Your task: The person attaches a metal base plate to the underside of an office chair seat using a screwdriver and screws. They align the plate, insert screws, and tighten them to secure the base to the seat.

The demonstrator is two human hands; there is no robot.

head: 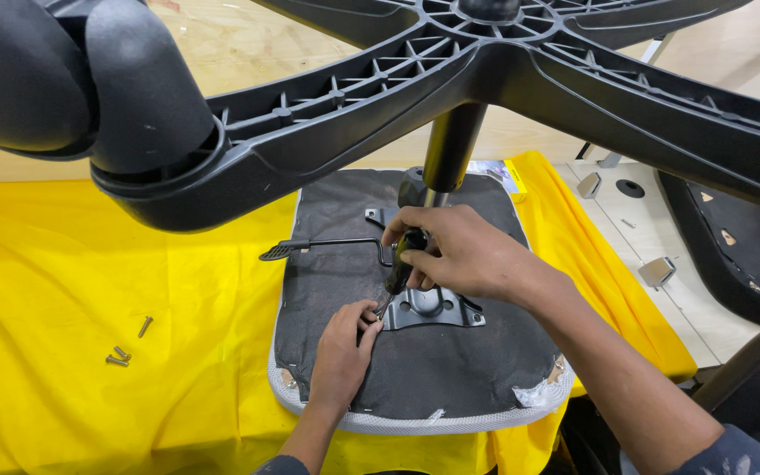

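chair base point(450, 62) over half-hidden screwdriver point(400, 264)

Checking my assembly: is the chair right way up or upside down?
Upside down: the seat lies underside up on the yellow cloth, star base raised above.

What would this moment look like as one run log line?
right hand: grips screwdriver | left hand: at metal plate | seat underside | loose screws on yellow cloth
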